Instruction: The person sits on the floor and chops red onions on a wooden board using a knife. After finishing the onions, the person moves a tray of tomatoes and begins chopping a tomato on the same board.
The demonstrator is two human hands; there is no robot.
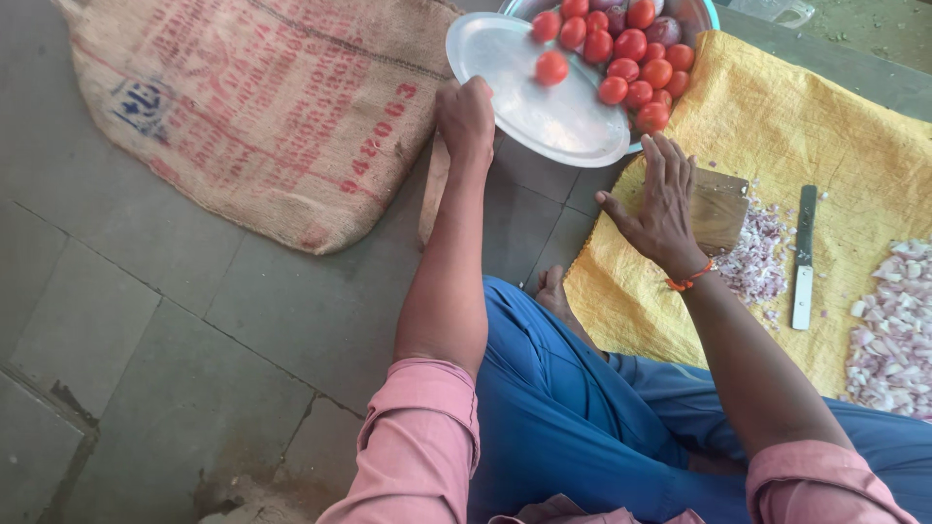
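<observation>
Your left hand (466,118) sits in the upper middle of the frame, fingers closed on the near rim of a steel plate (515,107), holding it tilted just above the floor. One tomato (551,67) rests on the plate near its upper edge, apart from the rest. Just behind the plate, at the top edge of the frame, a steel bowl (701,14) is heaped with red tomatoes (636,63) and a couple of darker purple onions (664,30) — the plate's far rim overlaps the bowl. Your right hand (662,209) lies right of centre, open and flat with fingers spread wide, palm down on a wooden chopping board (720,206); it holds nothing, and an orange thread (689,281) circles the wrist. The board rests on a yellow woven sheet (835,126) that fills the right side of the frame. Just right of the board lies a small scatter of chopped onion (757,254), then a knife (804,257) lying flat, pointing up the frame, well apart from both hands. A bigger heap of onion pieces (893,330) sits at the right edge. In the upper left a burlap sack (252,107) with faded red and blue print lies on the grey stone floor (126,320). Your pink sleeves (417,437) and blue trousers (573,408) fill the bottom — a bare foot (555,291) shows beside the sheet's edge.
</observation>
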